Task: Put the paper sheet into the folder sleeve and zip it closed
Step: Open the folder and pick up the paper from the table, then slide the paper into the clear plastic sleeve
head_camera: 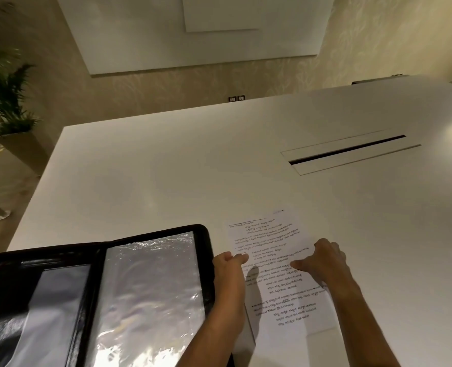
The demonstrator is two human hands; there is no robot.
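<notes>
I see the paper sheet (272, 245) lying flat on the white table (166, 181), just to the right of the open black folder (205, 234). Its long side runs from near to far, tipped a little to the left at the far end. My left hand (229, 263) is at the sheet's left edge, with the thumb on top like a pinch. My right hand (325, 258) rests near the right edge with bent fingers and the thumb laid on the page. I cannot tell if that hand grips the paper or only presses it. The shiny clear sleeve (150, 287) on the folder's right half is to the left of the sheet, so I think the paper has to go left, and the left hand is the nearer one to it. The near left corner of the sheet seems lifted a bit, with a shadow under it. Farther right, the table has a long dark slot (349, 152). A green plant (2, 83) stands far left, and a white board (193, 35) hangs on the patterned wall.
</notes>
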